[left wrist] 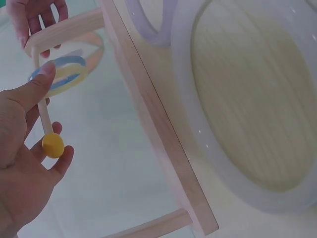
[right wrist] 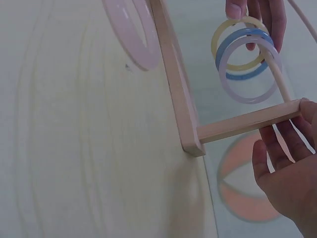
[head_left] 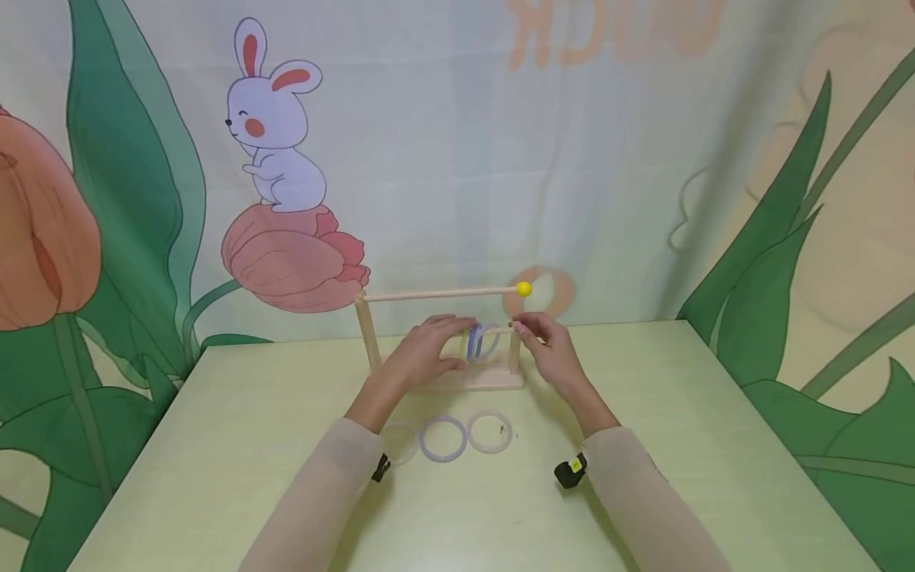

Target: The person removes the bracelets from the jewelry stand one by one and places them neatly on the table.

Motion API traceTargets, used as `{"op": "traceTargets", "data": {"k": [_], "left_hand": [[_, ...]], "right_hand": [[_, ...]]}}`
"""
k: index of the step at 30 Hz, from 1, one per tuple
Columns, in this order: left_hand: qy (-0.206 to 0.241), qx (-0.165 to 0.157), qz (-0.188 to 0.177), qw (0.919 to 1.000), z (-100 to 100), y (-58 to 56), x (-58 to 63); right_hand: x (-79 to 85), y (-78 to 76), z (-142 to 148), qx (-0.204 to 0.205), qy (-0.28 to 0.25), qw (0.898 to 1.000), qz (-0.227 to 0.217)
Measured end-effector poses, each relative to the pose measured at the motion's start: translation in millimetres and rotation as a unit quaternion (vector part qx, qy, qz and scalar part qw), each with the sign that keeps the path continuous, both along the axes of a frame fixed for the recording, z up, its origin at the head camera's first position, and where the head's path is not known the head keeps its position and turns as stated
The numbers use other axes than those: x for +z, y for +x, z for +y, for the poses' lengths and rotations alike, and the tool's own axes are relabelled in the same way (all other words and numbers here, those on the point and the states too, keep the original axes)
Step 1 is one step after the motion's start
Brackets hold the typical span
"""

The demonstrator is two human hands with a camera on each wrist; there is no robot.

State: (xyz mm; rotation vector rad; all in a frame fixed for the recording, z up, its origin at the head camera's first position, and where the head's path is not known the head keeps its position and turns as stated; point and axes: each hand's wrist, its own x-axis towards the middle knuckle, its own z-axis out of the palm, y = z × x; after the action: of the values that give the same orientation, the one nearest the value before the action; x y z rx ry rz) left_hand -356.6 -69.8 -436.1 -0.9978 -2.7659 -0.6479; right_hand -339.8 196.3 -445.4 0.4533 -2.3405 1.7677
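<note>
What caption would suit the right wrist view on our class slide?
Right hand on the wooden post, left hand at the yellow ring, with blue and lilac rings alongside on the rod.

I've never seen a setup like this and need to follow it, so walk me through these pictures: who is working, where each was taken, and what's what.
There is no machine here, just a person's two bare hands. The wide picture is taken from the head, looking forward and down; the two close ones are taken from the left and right wrists. On the table stands a wooden ring stand with an upper rod and a lower rod. Three pale rings lie in a row before it. A yellow ring, a blue ring and a pale purple ring hang on the lower rod. The left hand pinches the yellow ring. The right hand holds the short post that carries this rod.
</note>
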Motion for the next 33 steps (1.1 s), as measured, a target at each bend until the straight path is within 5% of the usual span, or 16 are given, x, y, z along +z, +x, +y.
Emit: {"op": "traceTargets", "data": {"k": [8,15,33], "left_hand": [[0.048,0.012,-0.012,0.9987,-4,-3.6,-7.5],[0.096,0.038,-0.043,0.9937,-1,-3.3,-13.3],[0.126,0.075,-0.052,0.9878,7,-1.1,-19.1]], "right_hand": [[-7.4,-0.5,-4,-0.001,-0.014,1.000,0.010],[-38.6,-25.8,3,-0.008,-0.017,1.000,0.021],[-26.2,-19.6,5,0.000,0.019,1.000,0.006]]}}
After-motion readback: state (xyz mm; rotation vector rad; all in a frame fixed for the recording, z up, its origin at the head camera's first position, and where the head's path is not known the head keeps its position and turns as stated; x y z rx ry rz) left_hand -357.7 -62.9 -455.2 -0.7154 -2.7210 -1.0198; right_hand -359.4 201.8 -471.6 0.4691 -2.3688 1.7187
